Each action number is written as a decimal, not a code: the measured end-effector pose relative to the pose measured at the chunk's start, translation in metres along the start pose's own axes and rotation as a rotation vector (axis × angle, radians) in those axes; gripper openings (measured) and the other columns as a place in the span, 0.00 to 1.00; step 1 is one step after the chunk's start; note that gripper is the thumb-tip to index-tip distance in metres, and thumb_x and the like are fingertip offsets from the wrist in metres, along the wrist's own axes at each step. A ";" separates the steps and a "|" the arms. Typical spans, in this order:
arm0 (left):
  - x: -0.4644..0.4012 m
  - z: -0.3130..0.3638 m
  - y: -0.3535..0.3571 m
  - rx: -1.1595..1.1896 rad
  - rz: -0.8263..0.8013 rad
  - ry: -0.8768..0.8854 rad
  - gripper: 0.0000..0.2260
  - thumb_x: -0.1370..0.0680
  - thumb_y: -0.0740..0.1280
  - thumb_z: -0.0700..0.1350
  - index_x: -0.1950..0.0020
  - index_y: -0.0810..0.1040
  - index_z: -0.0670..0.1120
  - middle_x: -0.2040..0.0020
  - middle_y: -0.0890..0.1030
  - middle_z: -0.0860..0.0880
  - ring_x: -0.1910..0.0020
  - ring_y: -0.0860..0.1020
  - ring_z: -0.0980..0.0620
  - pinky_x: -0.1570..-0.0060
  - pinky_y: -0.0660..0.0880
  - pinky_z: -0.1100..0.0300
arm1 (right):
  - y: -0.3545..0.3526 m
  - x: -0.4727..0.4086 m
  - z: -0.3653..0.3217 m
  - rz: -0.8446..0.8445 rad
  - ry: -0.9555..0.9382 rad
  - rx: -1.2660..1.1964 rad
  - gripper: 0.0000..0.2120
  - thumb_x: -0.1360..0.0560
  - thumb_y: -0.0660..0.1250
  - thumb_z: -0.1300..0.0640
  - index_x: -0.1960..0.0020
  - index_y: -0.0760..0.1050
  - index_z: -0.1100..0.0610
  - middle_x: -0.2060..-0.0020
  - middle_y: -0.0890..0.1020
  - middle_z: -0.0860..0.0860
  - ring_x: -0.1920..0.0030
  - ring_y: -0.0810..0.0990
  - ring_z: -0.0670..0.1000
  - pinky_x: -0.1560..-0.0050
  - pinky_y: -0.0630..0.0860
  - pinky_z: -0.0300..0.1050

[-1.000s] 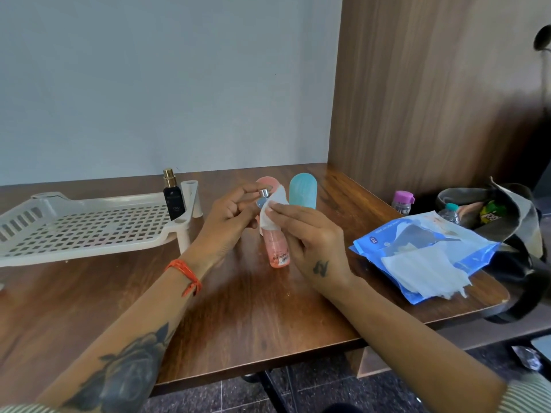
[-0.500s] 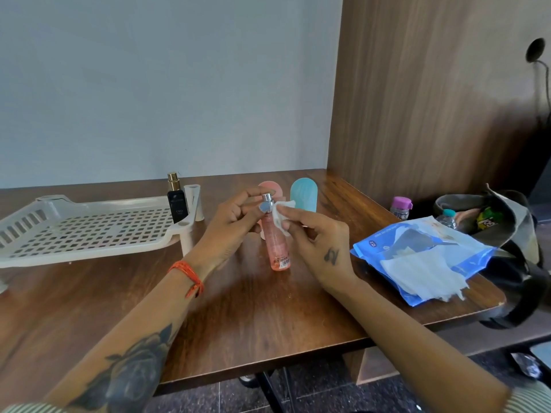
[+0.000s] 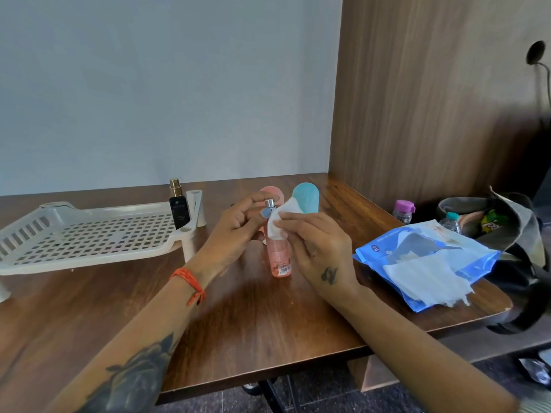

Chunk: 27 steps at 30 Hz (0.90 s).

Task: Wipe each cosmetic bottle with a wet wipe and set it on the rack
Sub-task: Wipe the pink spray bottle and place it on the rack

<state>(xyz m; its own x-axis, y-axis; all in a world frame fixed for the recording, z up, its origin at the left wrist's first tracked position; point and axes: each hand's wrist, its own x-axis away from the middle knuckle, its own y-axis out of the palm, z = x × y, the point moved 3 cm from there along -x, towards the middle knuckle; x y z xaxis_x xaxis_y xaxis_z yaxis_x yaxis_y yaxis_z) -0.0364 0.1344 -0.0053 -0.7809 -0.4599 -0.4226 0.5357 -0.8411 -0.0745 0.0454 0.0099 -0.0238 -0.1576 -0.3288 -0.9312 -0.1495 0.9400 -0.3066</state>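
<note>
With the pink bottle (image 3: 278, 257) upright on the surface (image 3: 253, 323), the left hand (image 3: 238, 231) still pinches its cap while the right hand (image 3: 316, 245), gripping the wet wipe (image 3: 277, 217), has shifted from nozzle to shoulder, so wiping continues.

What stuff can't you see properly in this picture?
- Pink bottle: its upper part is covered by the wet wipe and both hands, left and right.
- Pink cap behind: mostly blocked by the left hand.
- Black bottle: label too small to read.
- White rack: left end cut off by the frame edge.
- Bag contents: jumbled, partly hidden by its flap.
</note>
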 end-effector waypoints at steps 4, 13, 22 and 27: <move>0.001 0.000 0.000 -0.016 -0.009 -0.003 0.09 0.21 0.60 0.41 0.43 0.75 0.50 0.51 0.82 0.52 0.57 0.79 0.60 0.60 0.77 0.66 | 0.002 -0.003 0.005 -0.037 0.183 -0.083 0.09 0.28 0.69 0.63 0.48 0.80 0.58 0.52 0.83 0.51 0.53 0.79 0.41 0.51 0.76 0.31; 0.002 0.001 -0.001 -0.043 0.011 -0.019 0.11 0.21 0.60 0.41 0.40 0.74 0.49 0.50 0.81 0.53 0.57 0.78 0.60 0.59 0.77 0.66 | 0.001 0.000 0.002 -0.075 0.170 -0.022 0.09 0.29 0.71 0.58 0.49 0.79 0.58 0.52 0.83 0.51 0.51 0.79 0.43 0.46 0.75 0.33; 0.001 0.000 -0.001 -0.014 0.031 -0.009 0.11 0.21 0.60 0.39 0.44 0.75 0.52 0.50 0.81 0.54 0.58 0.79 0.62 0.59 0.77 0.67 | 0.001 0.002 -0.004 -0.131 0.087 -0.022 0.07 0.31 0.72 0.63 0.53 0.79 0.58 0.56 0.83 0.51 0.56 0.81 0.47 0.56 0.80 0.41; 0.000 -0.001 -0.002 -0.030 0.034 -0.017 0.10 0.21 0.60 0.40 0.44 0.75 0.53 0.50 0.81 0.52 0.57 0.78 0.61 0.58 0.76 0.67 | -0.001 0.000 0.004 -0.110 0.206 -0.059 0.05 0.29 0.70 0.63 0.54 0.78 0.58 0.58 0.82 0.50 0.58 0.80 0.48 0.58 0.80 0.46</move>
<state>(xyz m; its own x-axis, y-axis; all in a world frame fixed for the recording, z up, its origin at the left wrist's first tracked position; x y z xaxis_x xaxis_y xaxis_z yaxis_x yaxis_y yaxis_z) -0.0369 0.1361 -0.0057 -0.7676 -0.4930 -0.4096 0.5709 -0.8164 -0.0873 0.0492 0.0088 -0.0245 -0.3322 -0.4462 -0.8310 -0.2326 0.8926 -0.3863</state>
